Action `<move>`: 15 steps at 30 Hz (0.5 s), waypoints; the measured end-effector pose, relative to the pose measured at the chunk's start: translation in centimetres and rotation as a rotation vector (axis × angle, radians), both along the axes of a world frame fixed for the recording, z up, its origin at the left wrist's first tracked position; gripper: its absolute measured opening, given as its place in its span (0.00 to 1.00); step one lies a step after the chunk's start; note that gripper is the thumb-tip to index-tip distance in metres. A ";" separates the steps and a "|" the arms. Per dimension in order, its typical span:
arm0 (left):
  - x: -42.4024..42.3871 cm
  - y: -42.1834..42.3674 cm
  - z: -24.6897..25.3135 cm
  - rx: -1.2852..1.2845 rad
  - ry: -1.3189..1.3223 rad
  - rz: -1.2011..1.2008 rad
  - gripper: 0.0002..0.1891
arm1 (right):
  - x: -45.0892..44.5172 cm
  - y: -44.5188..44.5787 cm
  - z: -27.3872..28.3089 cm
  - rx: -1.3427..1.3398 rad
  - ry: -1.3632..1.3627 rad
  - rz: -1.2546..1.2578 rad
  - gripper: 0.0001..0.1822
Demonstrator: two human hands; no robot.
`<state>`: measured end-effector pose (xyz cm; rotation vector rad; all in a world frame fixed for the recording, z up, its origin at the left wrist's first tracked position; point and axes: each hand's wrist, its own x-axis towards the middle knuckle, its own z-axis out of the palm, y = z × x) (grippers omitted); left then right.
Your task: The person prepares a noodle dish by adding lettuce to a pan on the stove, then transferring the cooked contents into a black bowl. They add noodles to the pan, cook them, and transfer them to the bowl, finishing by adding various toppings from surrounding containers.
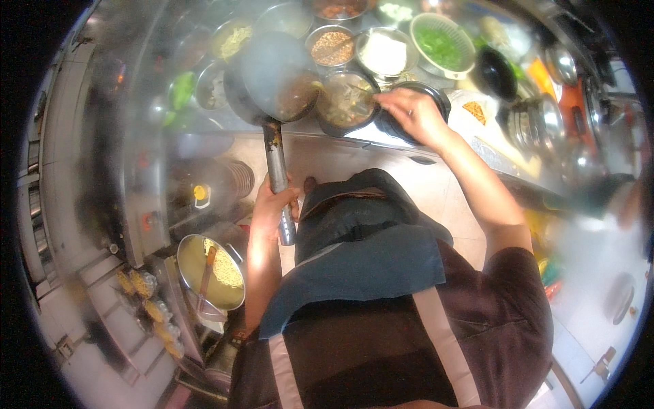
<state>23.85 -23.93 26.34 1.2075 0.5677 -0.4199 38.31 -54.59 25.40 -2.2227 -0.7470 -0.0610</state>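
Observation:
My left hand (273, 204) is wrapped around the long metal handle (276, 161) of a dark wok (239, 94). Steam blurs the wok's inside, where some brown food shows on the right. The wok's right rim is against or just over a dark bowl (327, 124) of broth with pieces of food. My right hand (416, 115) is at that bowl's right rim, fingertips pinched together. A thin dark utensil (361, 89) seems to run from the fingertips over the broth; its kind is unclear. Under my right hand sits a black bowl (442, 99), partly hidden.
Along the counter are a bowl of chopped nuts (332, 43), a bowl of white food (383, 51), a colander (457, 71) of chopped greens and stacked metal bowls (534, 120). A metal pot (191, 276) with noodles stands low at left, near noodle portions (158, 319).

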 end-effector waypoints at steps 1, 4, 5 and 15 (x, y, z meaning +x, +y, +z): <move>-0.1 0.1 -0.1 -0.021 -0.004 0.001 0.14 | -0.3 0.0 0.1 -0.054 -0.077 0.107 0.14; -0.2 0.0 0.2 -0.072 0.015 0.031 0.14 | -0.7 -0.6 0.7 -0.080 -0.293 0.053 0.16; -0.3 -0.1 0.3 -0.082 0.027 0.033 0.14 | -0.6 -0.6 0.8 -0.056 -0.352 0.025 0.16; -0.3 -1.2 1.5 -0.240 0.072 0.000 0.15 | 2.8 5.0 1.5 0.092 -0.354 0.035 0.17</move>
